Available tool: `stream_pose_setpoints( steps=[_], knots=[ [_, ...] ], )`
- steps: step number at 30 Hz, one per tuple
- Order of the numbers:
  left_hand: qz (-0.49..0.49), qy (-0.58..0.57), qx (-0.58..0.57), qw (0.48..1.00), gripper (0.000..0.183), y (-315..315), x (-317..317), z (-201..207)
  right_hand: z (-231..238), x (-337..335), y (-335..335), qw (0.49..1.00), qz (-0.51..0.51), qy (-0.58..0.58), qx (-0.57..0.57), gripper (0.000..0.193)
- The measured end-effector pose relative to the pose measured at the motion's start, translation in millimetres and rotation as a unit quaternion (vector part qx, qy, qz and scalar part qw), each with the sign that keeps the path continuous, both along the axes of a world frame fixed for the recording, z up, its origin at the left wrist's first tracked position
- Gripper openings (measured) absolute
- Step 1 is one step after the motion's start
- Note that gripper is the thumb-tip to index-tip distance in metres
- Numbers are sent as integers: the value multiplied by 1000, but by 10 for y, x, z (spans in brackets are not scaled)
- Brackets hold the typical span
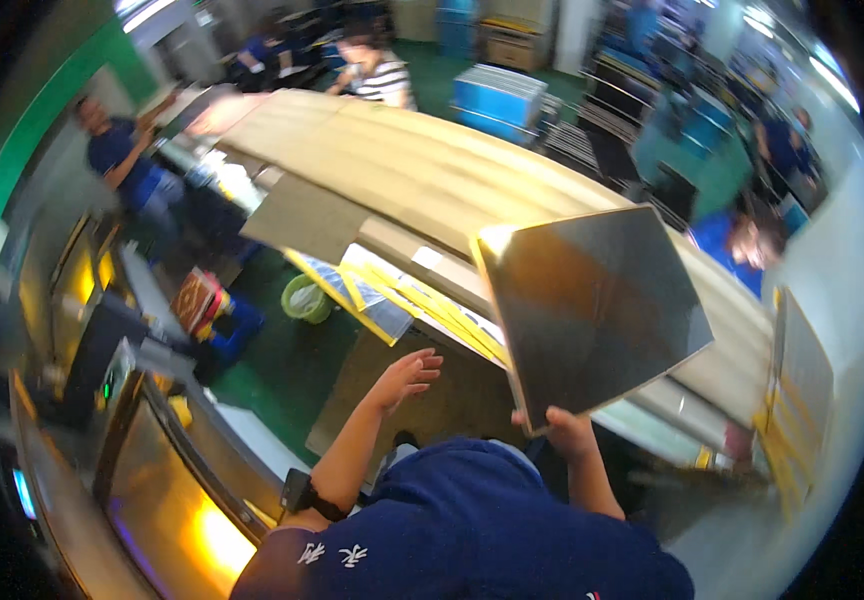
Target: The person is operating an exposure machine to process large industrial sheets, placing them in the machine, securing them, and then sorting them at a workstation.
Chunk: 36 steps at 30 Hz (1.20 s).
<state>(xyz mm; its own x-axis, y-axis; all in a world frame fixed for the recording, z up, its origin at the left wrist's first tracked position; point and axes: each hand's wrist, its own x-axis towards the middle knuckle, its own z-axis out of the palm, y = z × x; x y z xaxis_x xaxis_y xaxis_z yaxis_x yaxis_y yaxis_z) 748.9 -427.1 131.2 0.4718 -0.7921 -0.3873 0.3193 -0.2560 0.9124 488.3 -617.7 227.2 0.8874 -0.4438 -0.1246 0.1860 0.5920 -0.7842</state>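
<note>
A large dark, glossy rectangular panel [602, 310] with a thin pale edge is held up in front of me, tilted. My right hand [564, 432] grips it at its lower corner, thumb on the face. Light glares off its upper left corner. My left hand [407, 380] is off to the left of the panel, holding nothing, its fingers stretched out. Beyond that hand, yellow strips [432, 305] and pale sheets lie along the near side of the long table [382, 150]. A flat grey-brown board [307, 215] rests there too.
A lit machine [177, 500] with metal panels stands close on my left. A green bin [307, 300] sits on the floor ahead. Co-workers stand around the table, one [737, 245] close at the right. A yellow-edged board [797, 390] leans at the far right.
</note>
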Motion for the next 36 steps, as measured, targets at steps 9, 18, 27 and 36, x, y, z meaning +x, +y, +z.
stream_pose_setpoints(
  steps=[9,18,27,36],
  knots=[
    [260,169,-149,939,44,1033,-467,491,-282,179,-705,882,359,255,-166,49],
    [704,-36,-86,704,33,2901,-2624,381,-785,1387,1146,826,527,34,-197,49],
    [944,-12,146,296,33,4360,-4849,-328,-743,1503,3664,572,738,-18,-357,52],
    [612,60,696,372,76,4536,-5053,23,925,1646,6115,510,505,-562,-411,64]
  ],
)
